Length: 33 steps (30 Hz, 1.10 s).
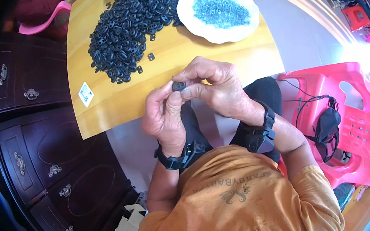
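Observation:
Over the near edge of the table, a small black plastic cord lock [178, 86] is pinched between the fingertips of both hands. My left hand [163, 115] grips it from the left with thumb and forefinger. From the right, my right hand [217, 85] closes its thumb and forefinger on the same piece; whether anything tiny is also in that pinch is hidden. Beyond the hands spreads a heap of similar black pieces [125, 32] with holes. A white wavy-rimmed plate [188, 19] beside the heap holds many small silvery springs [219, 10].
The yellow wooden table [117, 108] bears a white label [86, 94] near its left edge. Dark wooden drawers [61, 172] stand to the left. At the right is a pink plastic chair [360, 134] with a black pouch [328, 121] and cords on it.

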Each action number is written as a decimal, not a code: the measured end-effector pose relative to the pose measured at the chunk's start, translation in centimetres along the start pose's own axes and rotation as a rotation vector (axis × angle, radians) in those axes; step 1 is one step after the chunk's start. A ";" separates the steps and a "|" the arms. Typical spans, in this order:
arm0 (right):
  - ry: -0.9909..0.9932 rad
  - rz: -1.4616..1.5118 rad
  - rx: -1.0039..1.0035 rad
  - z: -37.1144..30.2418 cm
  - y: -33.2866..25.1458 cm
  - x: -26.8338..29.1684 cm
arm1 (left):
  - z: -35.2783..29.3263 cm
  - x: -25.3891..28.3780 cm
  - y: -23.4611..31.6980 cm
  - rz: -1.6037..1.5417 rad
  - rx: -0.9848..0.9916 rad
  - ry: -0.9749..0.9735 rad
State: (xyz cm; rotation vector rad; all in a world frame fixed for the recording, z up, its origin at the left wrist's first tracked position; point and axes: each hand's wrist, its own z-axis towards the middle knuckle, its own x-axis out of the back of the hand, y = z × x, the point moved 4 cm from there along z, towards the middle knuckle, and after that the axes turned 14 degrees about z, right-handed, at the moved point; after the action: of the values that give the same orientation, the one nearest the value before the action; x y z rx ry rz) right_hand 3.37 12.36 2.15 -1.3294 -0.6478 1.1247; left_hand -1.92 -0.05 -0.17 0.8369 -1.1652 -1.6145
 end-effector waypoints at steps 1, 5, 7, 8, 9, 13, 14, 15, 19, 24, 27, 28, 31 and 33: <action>0.001 -0.031 -0.027 0.4 0.3 0.3 | 0.3 -0.2 -0.2 0.018 0.052 0.004; 0.018 0.149 -0.161 0.1 1.5 0.3 | 1.1 -0.1 -0.3 0.002 0.278 -0.086; -0.008 -0.005 -0.121 0.3 1.2 0.5 | 1.0 0.4 -0.4 0.009 0.256 -0.159; 0.006 0.015 -0.153 0.4 1.0 0.6 | 1.0 0.3 -0.3 0.004 0.263 -0.189; 0.000 -0.050 -0.111 0.8 1.1 0.9 | 1.1 0.4 -0.1 -0.012 0.235 -0.191; 0.091 -0.190 -0.042 4.0 -1.6 2.4 | 2.6 1.6 -1.2 0.051 0.240 -0.132; 0.132 -0.314 0.067 5.7 -2.8 4.1 | 2.7 2.1 -1.6 0.086 0.233 -0.114; 0.174 -0.562 0.211 8.0 -4.1 5.6 | 3.1 2.9 -1.4 0.131 0.281 -0.098; 0.313 -0.784 0.370 16.8 -9.0 10.4 | 5.5 3.9 -1.6 0.268 0.283 -0.058; 0.380 -1.073 0.629 24.1 -8.3 15.1 | 8.2 4.1 -3.1 0.304 0.098 -0.080; 0.323 -1.213 0.998 23.7 -7.2 15.0 | 9.4 2.6 -1.7 0.645 -0.089 -0.169; 0.307 -1.233 1.124 23.5 -7.0 14.4 | 9.6 1.8 -1.1 0.902 -0.287 -0.238; 0.240 -1.063 1.137 20.3 -7.4 10.3 | 9.7 0.9 -0.9 1.053 -0.484 -0.271; 0.151 -0.916 0.628 17.1 -9.0 7.7 | 9.6 -0.3 -1.1 1.130 -0.618 -0.323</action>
State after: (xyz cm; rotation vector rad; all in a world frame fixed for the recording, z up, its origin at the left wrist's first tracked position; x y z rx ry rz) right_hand -6.60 27.54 12.26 -0.4554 -0.6152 0.3979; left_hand -10.85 3.26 1.79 -0.4696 -0.9536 -1.0072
